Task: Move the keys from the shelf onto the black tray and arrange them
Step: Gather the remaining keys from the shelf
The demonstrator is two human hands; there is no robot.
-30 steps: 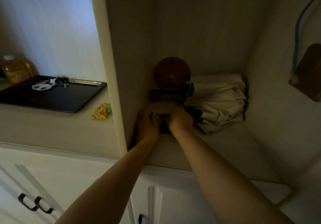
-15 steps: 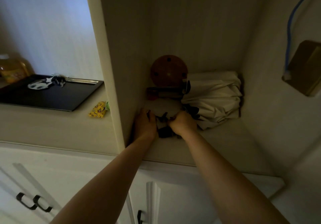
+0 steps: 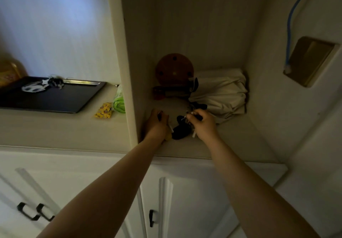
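Both hands are inside the shelf niche [image 3: 231, 145]. My right hand [image 3: 204, 125] pinches a bunch of keys [image 3: 189, 119] by its ring, with a black fob [image 3: 180, 133] hanging below it. My left hand [image 3: 156, 126] is closed on another small dark item with a yellowish tag at the niche's left wall; what it is stays hard to tell. The black tray [image 3: 61, 99] lies on the counter to the left, with one key set and a panda charm [image 3: 42, 86] at its back edge.
A folded cream umbrella [image 3: 220, 93], a round brown wooden disc [image 3: 174, 69] and a dark stapler-like item [image 3: 172, 90] fill the niche's back. A yellow packet [image 3: 104, 113] and a green pack [image 3: 118, 102] lie between tray and divider. A yellow bottle [image 3: 9, 71] stands far left.
My hands have drawn apart and back toward the shelf's front. The right one has lifted the key bunch off the shelf floor; the left has closed on a separate item.
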